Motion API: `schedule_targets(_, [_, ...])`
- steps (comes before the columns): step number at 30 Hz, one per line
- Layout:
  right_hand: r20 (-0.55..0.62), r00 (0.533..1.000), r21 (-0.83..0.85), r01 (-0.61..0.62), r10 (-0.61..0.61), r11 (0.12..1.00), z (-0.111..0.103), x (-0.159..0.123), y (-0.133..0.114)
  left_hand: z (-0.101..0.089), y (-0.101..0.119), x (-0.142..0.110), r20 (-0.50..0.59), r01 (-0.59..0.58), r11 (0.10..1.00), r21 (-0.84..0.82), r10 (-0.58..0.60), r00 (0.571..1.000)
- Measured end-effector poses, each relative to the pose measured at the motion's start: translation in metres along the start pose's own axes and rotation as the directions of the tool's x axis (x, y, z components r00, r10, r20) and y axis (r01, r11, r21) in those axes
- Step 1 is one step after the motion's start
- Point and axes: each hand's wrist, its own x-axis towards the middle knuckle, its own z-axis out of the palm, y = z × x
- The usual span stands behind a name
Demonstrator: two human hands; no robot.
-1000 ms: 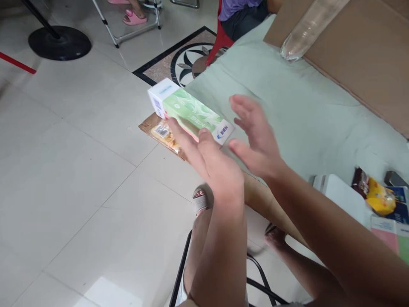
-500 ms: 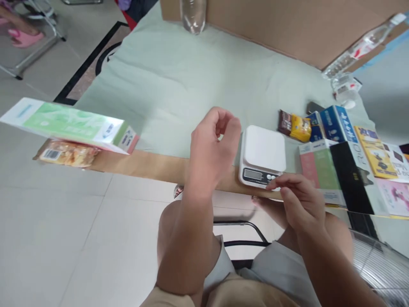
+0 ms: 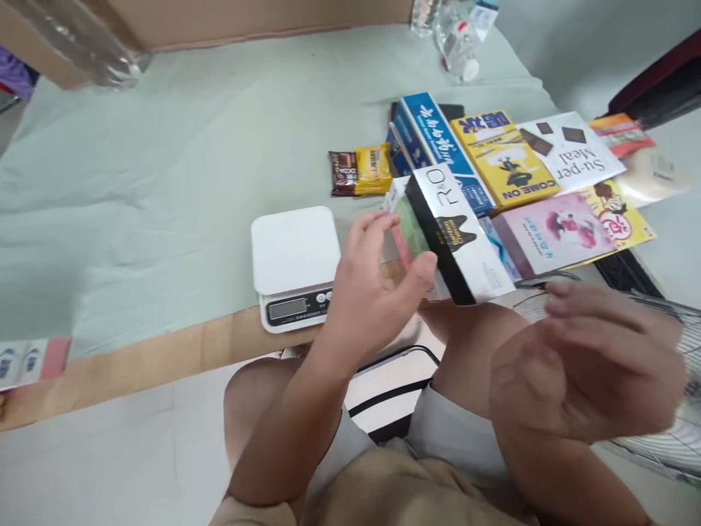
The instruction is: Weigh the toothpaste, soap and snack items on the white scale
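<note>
My left hand [image 3: 377,285] is at the left end of a black, white, green and pink box [image 3: 449,234], thumb and fingers apart. Its fingertips overlap the box's green and pink part; whether they touch it I cannot tell. My right hand [image 3: 591,365] is raised over my right leg, blurred, fingers loosely bent and apart with nothing seen in them. Left of my left hand stands a white kitchen scale [image 3: 296,252] with a bare platform; my left hand hides part of its front panel.
Beyond the box lie a brown packet [image 3: 343,173], a yellow packet [image 3: 373,169], a blue box [image 3: 432,131], a yellow box [image 3: 504,161], a white box [image 3: 575,150] and a pink box [image 3: 553,234]. Plastic bottles [image 3: 460,44] lie at the back. A wire fan guard [image 3: 662,438] is at lower right.
The view has swung to the right. My left hand has gone from left of the scale to the boxes. My right hand has left the scale's front panel and moved right, away from the table.
</note>
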Motion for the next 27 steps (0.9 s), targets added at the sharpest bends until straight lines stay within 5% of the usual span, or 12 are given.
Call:
schedule_targets(2, [-0.062,0.998,-0.085,-0.01,0.004,0.996,-0.001,0.007,0.008,0.028,-0.002,0.003,0.027,-0.002,1.0,0.021,0.002,1.0])
schedule_targets(5, [0.205,0.96,-0.156,-0.158,0.189,0.975,0.003,0.013,0.012,0.056,-0.01,0.005,0.031,-0.004,1.0,0.007,0.004,1.0])
schedule_targets(8, [0.348,0.903,-0.18,-0.199,0.252,0.963,0.005,0.014,0.01,0.065,-0.018,0.006,0.027,-0.023,0.999,-0.024,0.024,0.999])
schedule_targets(11, [0.353,0.914,-0.168,-0.146,0.198,0.975,0.005,0.013,0.008,0.063,-0.019,0.004,0.01,-0.068,0.997,-0.022,0.068,0.998])
schedule_targets(16, [0.232,0.972,-0.035,-0.031,0.038,0.999,0.02,0.004,-0.006,0.047,0.002,-0.011,-0.062,-0.16,0.983,-0.087,0.155,0.986])
schedule_targets(21, [0.126,0.991,0.089,0.023,-0.034,0.996,0.067,-0.003,-0.034,0.011,0.005,-0.023,-0.22,-0.108,0.981,-0.16,0.071,0.973])
schedule_targets(27, [0.299,0.95,0.087,0.068,-0.091,0.994,0.132,-0.014,-0.049,-0.046,-0.031,-0.022,-0.356,0.003,0.993,-0.116,-0.044,0.934])
